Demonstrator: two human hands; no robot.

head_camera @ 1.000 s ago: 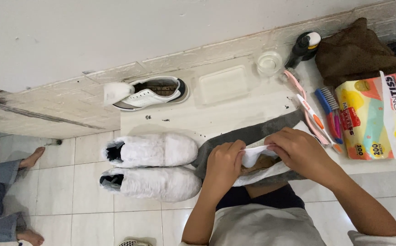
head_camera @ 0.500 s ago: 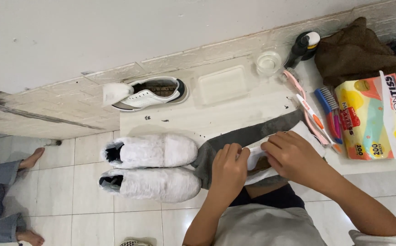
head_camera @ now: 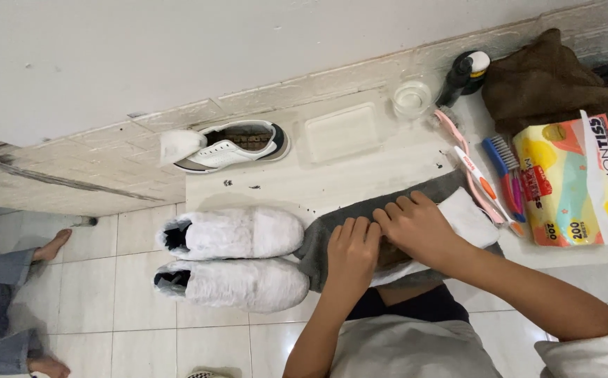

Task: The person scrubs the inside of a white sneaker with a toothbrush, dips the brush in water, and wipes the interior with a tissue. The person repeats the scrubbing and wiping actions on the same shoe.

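- The grey cloth [head_camera: 332, 231] is lying flat on the pale floor [head_camera: 360, 182], just right of two white-wrapped shoes [head_camera: 230, 259]; it seems to be covering a shoe, with white tissue [head_camera: 468, 217] showing at its right end (what is underneath is hidden).
- Its long axis is running left to right across the view, rising slightly toward the toothbrushes [head_camera: 489, 182].
- The right hand [head_camera: 419, 227] is pressing down on the cloth with fingers spread flat, closing on nothing I can make out.
- The left hand [head_camera: 351, 248] is resting beside it, fingers curled onto the cloth's top; whether it is pinching a fold I cannot tell.
- Judging by this, the wrapping step is under way, and the next move is calling for tucking the loose edge evenly.
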